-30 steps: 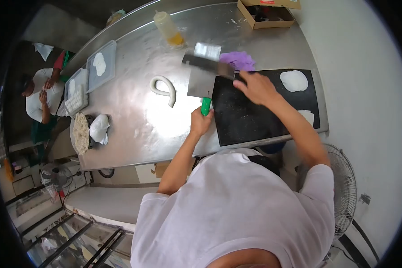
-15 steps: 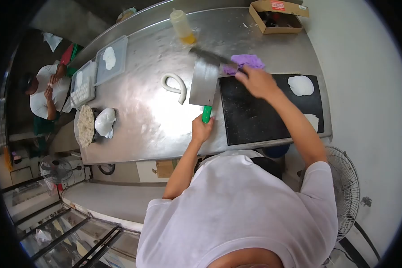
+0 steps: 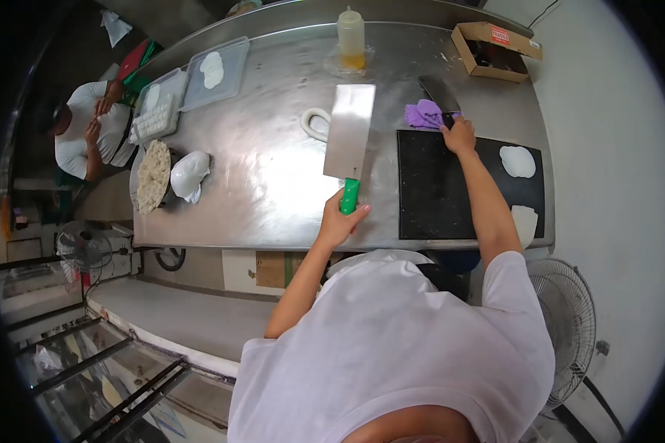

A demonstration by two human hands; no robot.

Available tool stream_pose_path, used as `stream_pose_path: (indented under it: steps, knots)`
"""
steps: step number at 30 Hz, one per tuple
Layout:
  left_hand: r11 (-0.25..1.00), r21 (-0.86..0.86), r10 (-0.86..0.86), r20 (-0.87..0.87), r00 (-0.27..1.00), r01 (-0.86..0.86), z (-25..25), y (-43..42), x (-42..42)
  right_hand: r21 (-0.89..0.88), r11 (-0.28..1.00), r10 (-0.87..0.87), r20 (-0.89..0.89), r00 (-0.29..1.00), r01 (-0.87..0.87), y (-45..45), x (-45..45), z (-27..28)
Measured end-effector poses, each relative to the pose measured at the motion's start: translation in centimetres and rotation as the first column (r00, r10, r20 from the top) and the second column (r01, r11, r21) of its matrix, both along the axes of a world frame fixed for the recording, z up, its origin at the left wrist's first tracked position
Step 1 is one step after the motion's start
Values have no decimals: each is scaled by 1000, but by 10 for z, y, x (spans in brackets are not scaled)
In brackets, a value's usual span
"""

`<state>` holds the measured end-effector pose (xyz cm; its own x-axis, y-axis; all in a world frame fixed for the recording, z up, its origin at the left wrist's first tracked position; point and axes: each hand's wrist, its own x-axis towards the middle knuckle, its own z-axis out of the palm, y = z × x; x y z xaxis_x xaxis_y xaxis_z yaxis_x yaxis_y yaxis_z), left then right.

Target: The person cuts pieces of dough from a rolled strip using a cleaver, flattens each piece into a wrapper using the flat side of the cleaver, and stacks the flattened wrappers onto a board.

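My left hand (image 3: 340, 221) is closed around the green handle of a cleaver (image 3: 351, 133). Its broad, shiny blade points away from me and covers part of a curved dough rope (image 3: 314, 122). Farther right, my right hand (image 3: 460, 137) grips the black handle of a knife (image 3: 437, 94); the dark blade reaches toward the back of the table. A crumpled purple cloth (image 3: 423, 115) lies beside that handle; whether the two touch I cannot tell. Under my right forearm is a black mat (image 3: 436, 192), with a flat white dough piece (image 3: 518, 162) and another pale piece (image 3: 524, 224) on its right side.
On the metal table (image 3: 273, 88) stand a squeeze bottle (image 3: 352, 44) of yellow liquid and an open cardboard box (image 3: 488, 70). To the left are a bowl of shredded pale food (image 3: 153, 177), a white bag (image 3: 191, 176) and plastic trays (image 3: 233, 77). Another person (image 3: 89, 125) works beyond.
My right hand has carried the dark-bladed knife away from the cleaver, rightward to beside the purple cloth. My left hand keeps hold of the cleaver. The view has shifted a little.
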<state>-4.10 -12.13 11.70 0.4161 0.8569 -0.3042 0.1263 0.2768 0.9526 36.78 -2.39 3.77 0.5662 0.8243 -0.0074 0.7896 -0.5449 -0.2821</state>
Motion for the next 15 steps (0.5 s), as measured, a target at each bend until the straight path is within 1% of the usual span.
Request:
stream_pose_path:
  steps: [1,2,3,4,5,6,7,8,9,10,11,12,13,14,15]
  knots:
    - [1000,5,19,16,1000,-19,-5,-1,-6,0,1000,-5,5,1000,5,-7,-13,6]
    - [1000,5,10,20,1000,-10,-5,-2,-14,82,996,13,102,995,-21,-16,-36,15]
    - [998,-58,-2,60,998,5,-5,-3,-22,159,986,23,199,980,-55,-23,-61,24]
    - [992,-121,-10,100,995,22,-6,-2,-27,218,969,86,151,985,-118,-29,-79,16]
    - [991,-128,-15,102,995,28,-5,-3,-29,342,909,225,76,971,-237,-42,-106,24]
    - [985,-160,-31,169,985,59,-2,-4,-30,477,825,438,-205,875,-302,-51,-125,18]
    - [978,-188,-43,235,971,89,-1,-4,-32,452,853,482,-489,727,-261,-67,-155,20]
    - [977,-194,-47,235,971,94,-5,-1,-34,358,874,486,-651,582,-329,-85,-184,39]
    - [958,-203,-128,322,938,201,-12,2,-35,283,865,441,-824,356,-416,-99,-202,48]
    - [930,-202,-203,409,890,306,-16,5,-37,243,857,363,-911,196,-455,-111,-221,65]
    - [928,-205,-209,407,889,311,-15,6,-38,329,836,413,-904,109,-440,-123,-237,56]
    - [871,-273,-208,547,811,408,-12,5,-39,327,841,408,-906,110,-430,-134,-250,66]
    - [798,-321,-185,674,715,509,-9,5,-40,294,907,335,-938,93,-300,-143,-260,88]
    - [790,-322,-196,674,712,522,-6,5,-39,253,953,267,-961,70,-165,-151,-266,104]
    - [767,-332,-202,687,698,549,-3,6,-36,253,961,261,-963,67,-113,-159,-268,110]
